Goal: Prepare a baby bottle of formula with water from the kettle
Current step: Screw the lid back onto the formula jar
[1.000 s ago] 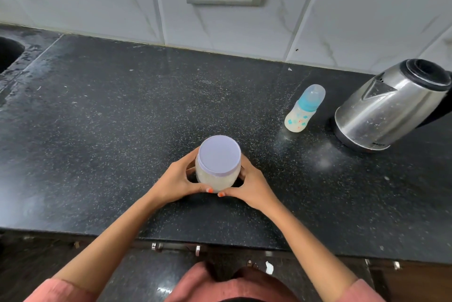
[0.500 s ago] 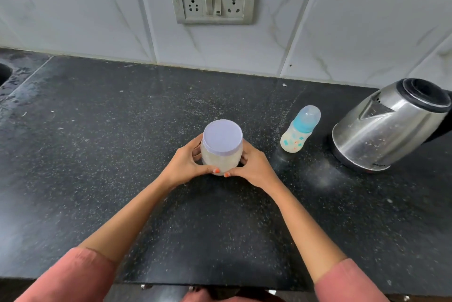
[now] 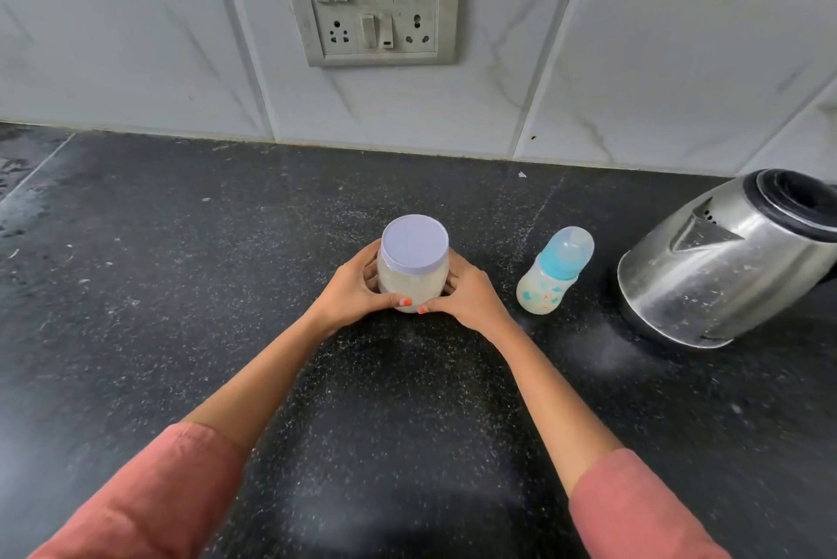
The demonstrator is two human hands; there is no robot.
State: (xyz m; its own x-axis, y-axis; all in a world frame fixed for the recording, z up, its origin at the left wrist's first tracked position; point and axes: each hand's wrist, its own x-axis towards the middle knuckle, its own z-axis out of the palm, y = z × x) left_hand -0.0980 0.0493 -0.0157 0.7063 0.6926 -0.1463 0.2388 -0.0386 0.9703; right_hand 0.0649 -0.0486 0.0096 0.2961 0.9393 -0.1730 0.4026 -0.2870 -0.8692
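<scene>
Both hands wrapped round a clear jar (image 3: 411, 282) of pale powder w/ lilac lid, upright on black counter (image 3: 181, 287): left hand (image 3: 351, 291) on its left side, right hand (image 3: 469, 298) on its right, thumbs nearly meeting in front. Baby bottle (image 3: 550, 275), teal collar, capped, stands just right of right hand; steel kettle (image 3: 729, 262) beyond it.

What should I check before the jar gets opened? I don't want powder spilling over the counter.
1. Jar standing on the counter: ok.
2. Left hand and right hand wrapped around its sides: ok.
3. Lid fully on: ok; how tight, cannot tell.
4. A hand on the lid, ready to twist: not ok, both are on the body.
5. Baby bottle uncapped to take powder: not ok, its cap is on.
6. Water in the kettle: cannot tell.
</scene>
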